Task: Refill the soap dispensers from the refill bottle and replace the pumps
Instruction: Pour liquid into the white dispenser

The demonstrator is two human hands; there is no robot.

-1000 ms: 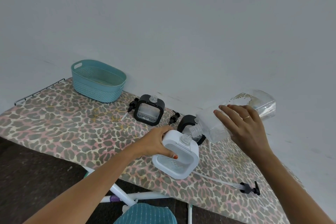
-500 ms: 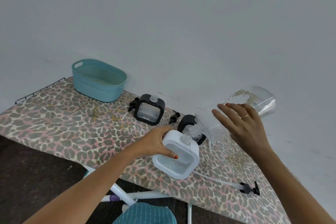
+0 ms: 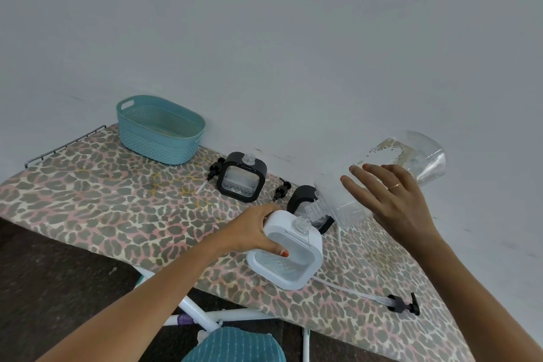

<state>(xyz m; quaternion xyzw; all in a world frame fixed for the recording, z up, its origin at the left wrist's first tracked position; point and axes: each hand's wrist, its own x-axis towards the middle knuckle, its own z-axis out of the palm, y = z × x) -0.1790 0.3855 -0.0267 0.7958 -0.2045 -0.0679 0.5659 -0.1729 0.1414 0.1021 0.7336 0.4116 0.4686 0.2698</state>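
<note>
My left hand grips the white soap dispenser by its left side, thumb on its front; its open neck points up. My right hand holds the clear refill bottle tilted down to the left, its ribbed mouth just above the white dispenser's neck. A black dispenser with an open neck stands behind, and a second black dispenser is partly hidden by the bottle. Two black pumps lie beside them. A third pump with a long tube lies at the front right.
Everything sits on a leopard-print ironing board against a grey wall. A teal woven basket stands at the back left. The board's front edge drops to a dark floor, with white legs and a teal seat below.
The refill bottle has tipped slightly further, its base rising. The white dispenser and my left hand have stayed in place.
</note>
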